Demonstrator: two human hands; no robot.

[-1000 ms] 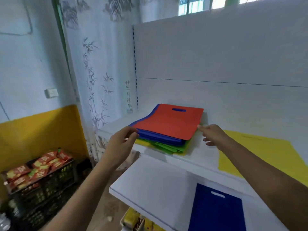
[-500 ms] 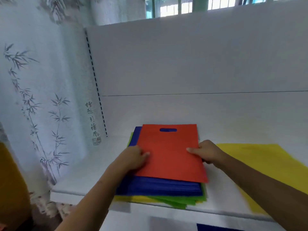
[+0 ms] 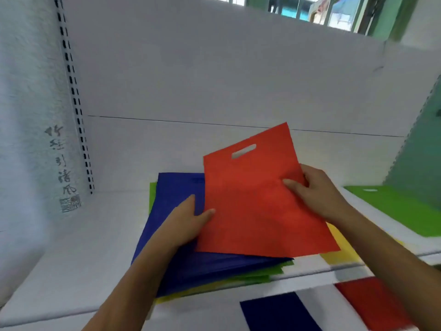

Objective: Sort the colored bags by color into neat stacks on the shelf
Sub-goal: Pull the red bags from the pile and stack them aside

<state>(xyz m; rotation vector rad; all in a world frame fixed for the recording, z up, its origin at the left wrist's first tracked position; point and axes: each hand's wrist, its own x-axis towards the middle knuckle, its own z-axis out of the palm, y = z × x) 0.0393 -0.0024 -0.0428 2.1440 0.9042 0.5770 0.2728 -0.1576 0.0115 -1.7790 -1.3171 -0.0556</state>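
Your right hand (image 3: pixel 317 189) and left hand (image 3: pixel 188 220) pinch the red bag (image 3: pixel 257 206) by its side edges, tilted above the mixed pile (image 3: pixel 176 201) on the shelf (image 3: pixel 71 259). Its long axis runs away from you, handle slot up and rightward.

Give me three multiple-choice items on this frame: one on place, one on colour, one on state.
1. Where is the separate green bag?
A. right end of the upper shelf
B. lower shelf
C. under the left hand

2. What colour is the bag on top of the mixed stack, under the lifted one?
A. yellow
B. blue
C. green

3. What state is the red bag in?
A. flat on the stack
B. folded
C. raised and tilted, gripped by both hands

Key: 1 A, it lies far right. 2 B, blue shows uppermost. 3 C, left hand and right hand pinch its edges.
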